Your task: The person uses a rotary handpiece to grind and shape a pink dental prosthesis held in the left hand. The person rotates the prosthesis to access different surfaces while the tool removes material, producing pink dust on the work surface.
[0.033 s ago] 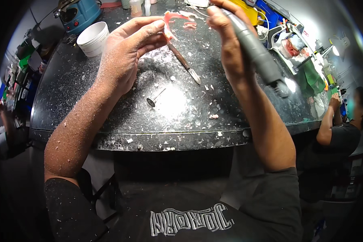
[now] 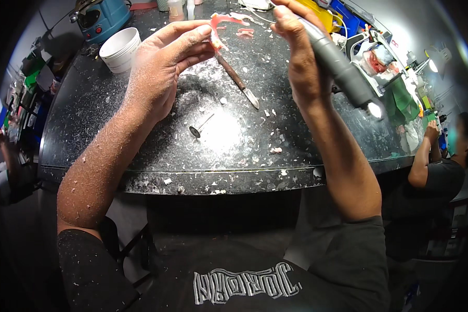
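Left hand: The grip of the left hand (image 2: 161, 58) is a closed pinch, thumb above and forefinger behind, on the left side of a pink denture base (image 2: 214, 34).
Right hand: The grip of the right hand (image 2: 302, 60) is wrapped round a grey handpiece (image 2: 338, 67); the working end is not clear, so any bur cannot be told.
Base support: Pinch near the bend, firmly enough to stop twist; the thin arms look liable to flex or snap.
Handpiece control: Steady both wrists, apply light contact, and keep the pinching fingertips out of line with the working end.
Base location: Held above the far part of the bench (image 2: 93, 127), left of and apart from the handpiece; its height cannot be told.
Base direction: The bend lies at upper left; one arm runs right, the other down and slightly right, so the open side faces lower right.
Base long axis: Along the upper arm, roughly left to right.
Handpiece axis: Diagonal, upper left to lower right, rear end toward lower right.
Knife: The wooden-handled knife (image 2: 231, 74) lies below the base, blade toward lower right.
Disc: The shanked disc (image 2: 194, 132) lies nearer the wearer, shank toward upper right.
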Demonstrator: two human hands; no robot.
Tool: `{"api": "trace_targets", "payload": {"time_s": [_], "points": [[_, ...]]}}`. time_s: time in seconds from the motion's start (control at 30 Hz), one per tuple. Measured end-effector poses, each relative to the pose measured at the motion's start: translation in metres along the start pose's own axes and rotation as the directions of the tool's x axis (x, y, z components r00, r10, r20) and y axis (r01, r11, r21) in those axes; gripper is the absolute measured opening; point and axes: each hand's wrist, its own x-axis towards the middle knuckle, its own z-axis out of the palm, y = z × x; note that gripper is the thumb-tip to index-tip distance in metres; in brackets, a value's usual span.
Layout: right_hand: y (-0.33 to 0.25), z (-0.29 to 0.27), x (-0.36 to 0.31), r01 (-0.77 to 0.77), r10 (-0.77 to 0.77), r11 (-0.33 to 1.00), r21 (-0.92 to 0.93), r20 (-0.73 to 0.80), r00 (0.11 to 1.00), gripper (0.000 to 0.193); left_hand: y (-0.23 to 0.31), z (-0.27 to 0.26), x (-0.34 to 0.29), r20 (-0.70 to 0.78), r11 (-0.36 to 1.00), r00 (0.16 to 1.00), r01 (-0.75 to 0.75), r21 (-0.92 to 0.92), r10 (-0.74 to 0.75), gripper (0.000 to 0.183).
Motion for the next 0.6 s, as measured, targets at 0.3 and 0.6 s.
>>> {"api": "trace_targets", "payload": {"time_s": [0.3, 0.6], "points": [[0.023, -0.001, -0.002, 0.078, -0.109, 0.972, 0.222, 0.132, 0.985, 0.021, 0.002, 0.001, 0.000, 0.042, 0.999, 0.998, 0.038, -0.007, -0.038, 0.039], [0.024, 0.003, -0.005, 0.078, -0.107, 0.973, 0.217, 0.124, 0.987, 0.019, -0.001, 0.006, -0.003, 0.042, 1.000, 0.999, -0.023, -0.020, 0.024, 0.022]]}}
